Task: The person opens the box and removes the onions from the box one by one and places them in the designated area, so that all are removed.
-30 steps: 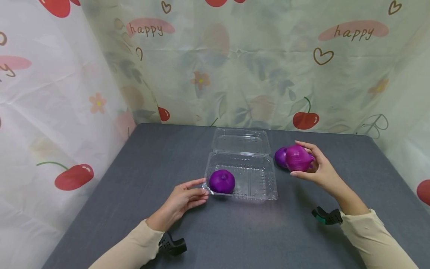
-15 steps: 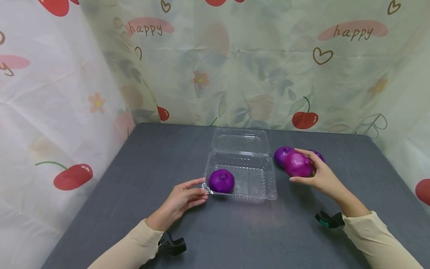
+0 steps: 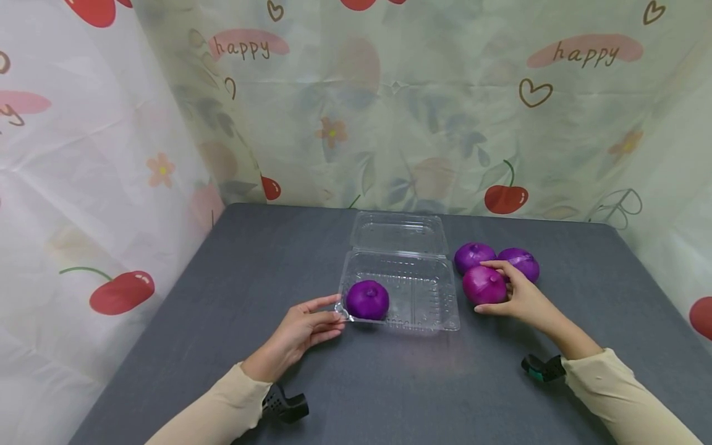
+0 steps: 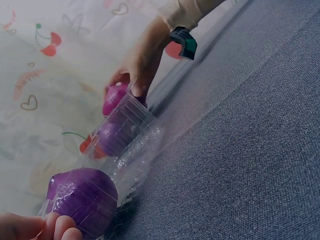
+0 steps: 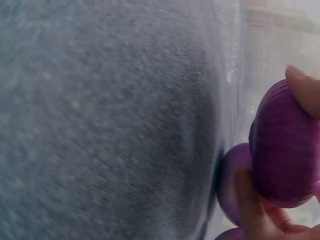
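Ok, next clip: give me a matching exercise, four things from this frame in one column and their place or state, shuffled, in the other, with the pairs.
Things
1. left hand
2. right hand
3. dark purple onion
4. clear clamshell box

States
A. lies open on the grey table, lid folded back
B. sits inside the box, at its left end
C. holds the front left corner of the box
D. grips a pinkish-purple onion beside two others on the table

Pairs: 1-C, 2-D, 3-B, 4-A

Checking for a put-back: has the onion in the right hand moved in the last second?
Yes. The onion went down beside the box, toward the table.
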`<state>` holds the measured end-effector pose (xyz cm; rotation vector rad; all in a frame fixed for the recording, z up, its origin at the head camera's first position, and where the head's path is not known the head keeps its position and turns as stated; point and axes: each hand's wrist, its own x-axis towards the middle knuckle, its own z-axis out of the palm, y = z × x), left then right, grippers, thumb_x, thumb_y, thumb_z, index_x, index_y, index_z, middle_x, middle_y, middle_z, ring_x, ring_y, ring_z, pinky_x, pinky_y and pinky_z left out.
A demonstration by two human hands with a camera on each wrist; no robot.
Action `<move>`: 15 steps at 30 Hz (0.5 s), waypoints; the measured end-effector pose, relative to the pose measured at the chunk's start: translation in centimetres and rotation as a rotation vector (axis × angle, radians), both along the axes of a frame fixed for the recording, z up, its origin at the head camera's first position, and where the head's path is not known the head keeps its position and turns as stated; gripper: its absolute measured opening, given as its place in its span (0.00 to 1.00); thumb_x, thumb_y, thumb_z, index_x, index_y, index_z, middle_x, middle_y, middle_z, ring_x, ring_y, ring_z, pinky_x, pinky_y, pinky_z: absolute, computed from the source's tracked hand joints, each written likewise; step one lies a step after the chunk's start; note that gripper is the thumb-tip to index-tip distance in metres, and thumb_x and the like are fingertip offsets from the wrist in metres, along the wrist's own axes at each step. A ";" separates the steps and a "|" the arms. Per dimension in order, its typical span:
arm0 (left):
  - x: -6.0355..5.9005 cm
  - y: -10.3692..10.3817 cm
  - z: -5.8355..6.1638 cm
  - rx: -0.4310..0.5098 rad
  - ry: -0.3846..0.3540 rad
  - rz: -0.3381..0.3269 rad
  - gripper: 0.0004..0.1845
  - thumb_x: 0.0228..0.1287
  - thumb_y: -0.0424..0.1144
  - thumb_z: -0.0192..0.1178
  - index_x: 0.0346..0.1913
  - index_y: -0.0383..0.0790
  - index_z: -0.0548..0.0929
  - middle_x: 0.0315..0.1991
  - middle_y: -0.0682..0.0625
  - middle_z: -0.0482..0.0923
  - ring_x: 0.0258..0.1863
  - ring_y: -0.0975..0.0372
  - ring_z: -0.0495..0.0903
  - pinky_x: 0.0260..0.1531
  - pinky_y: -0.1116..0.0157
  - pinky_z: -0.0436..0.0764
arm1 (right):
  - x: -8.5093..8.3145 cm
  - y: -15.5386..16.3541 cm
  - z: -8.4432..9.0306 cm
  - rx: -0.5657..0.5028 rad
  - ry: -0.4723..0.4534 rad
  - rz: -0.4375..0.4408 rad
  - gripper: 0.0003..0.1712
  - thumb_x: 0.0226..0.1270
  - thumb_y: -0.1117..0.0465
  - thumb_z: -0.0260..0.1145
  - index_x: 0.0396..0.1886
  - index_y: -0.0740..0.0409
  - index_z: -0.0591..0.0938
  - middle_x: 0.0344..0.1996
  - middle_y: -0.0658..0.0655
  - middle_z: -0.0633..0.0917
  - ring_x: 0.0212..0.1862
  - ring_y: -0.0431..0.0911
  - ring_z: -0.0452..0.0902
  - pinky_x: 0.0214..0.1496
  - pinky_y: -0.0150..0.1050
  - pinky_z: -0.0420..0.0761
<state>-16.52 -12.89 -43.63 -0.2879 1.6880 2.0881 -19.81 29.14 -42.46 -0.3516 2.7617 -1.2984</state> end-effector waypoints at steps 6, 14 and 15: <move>0.0 0.0 0.0 0.005 -0.001 -0.005 0.25 0.63 0.28 0.62 0.64 0.40 0.76 0.36 0.44 0.87 0.34 0.61 0.87 0.39 0.63 0.87 | 0.0 -0.2 -0.5 0.092 0.006 0.014 0.51 0.45 0.52 0.81 0.67 0.58 0.65 0.61 0.68 0.69 0.55 0.62 0.73 0.52 0.56 0.80; 0.0 -0.1 0.0 0.011 -0.007 -0.011 0.25 0.63 0.29 0.62 0.64 0.40 0.76 0.35 0.44 0.87 0.33 0.60 0.87 0.39 0.63 0.87 | -0.2 -0.3 -0.9 0.151 0.003 0.020 0.50 0.46 0.49 0.80 0.67 0.57 0.66 0.61 0.68 0.70 0.56 0.63 0.71 0.53 0.62 0.78; 0.0 -0.1 0.0 0.011 -0.008 -0.011 0.25 0.63 0.29 0.63 0.64 0.40 0.76 0.35 0.44 0.87 0.33 0.60 0.87 0.39 0.63 0.87 | -0.2 -0.3 -0.9 0.153 0.004 0.022 0.50 0.46 0.49 0.80 0.67 0.57 0.66 0.60 0.68 0.70 0.56 0.63 0.71 0.53 0.62 0.78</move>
